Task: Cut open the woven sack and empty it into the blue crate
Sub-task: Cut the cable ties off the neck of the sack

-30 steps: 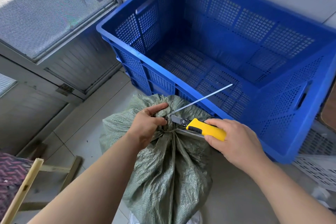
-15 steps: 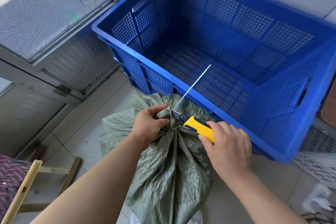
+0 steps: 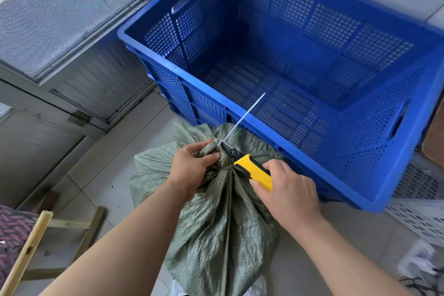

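With the left hand [image 3: 192, 166] gripping the sack [image 3: 221, 218] neck and the right hand [image 3: 286, 192] closed around the yellow knife [image 3: 252, 170], the blade, probably at the tie, should cut away from the fingers.

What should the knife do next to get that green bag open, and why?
Probably pull the yellow knife through the tie at the neck of the green sack, cutting away from the left hand. The neck is bunched and tied shut, the left hand pinches it right beside the blade, the right hand grips the handle, and the blue crate shows nothing inside.
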`<action>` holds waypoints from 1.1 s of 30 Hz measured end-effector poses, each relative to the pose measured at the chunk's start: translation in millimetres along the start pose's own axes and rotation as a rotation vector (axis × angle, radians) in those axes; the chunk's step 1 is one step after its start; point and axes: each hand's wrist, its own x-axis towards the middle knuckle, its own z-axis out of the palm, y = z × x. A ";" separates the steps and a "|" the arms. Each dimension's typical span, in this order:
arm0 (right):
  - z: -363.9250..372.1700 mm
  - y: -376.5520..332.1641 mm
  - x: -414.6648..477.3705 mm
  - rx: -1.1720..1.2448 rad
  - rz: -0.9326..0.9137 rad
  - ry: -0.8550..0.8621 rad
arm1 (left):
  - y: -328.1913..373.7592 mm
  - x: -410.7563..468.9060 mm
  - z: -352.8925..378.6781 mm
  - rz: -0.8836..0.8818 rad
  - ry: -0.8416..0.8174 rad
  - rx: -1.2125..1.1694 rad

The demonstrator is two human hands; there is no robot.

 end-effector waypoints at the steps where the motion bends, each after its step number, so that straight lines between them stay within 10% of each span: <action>1: 1.3 -1.2 0.6 0.015 0.015 -0.006 | -0.1 0.3 0.2 -0.002 0.011 -0.002; 9: 3.4 -1.5 -1.0 0.396 0.262 -0.153 | -1.6 -3.4 -1.7 -0.056 -0.031 -0.160; 19: -12.0 2.4 -9.7 0.233 0.194 -0.096 | 8.2 -7.1 -1.4 0.120 -0.211 0.072; 33: -0.3 1.6 -22.7 0.162 0.157 0.067 | -0.6 -9.2 1.5 0.090 -0.062 -0.099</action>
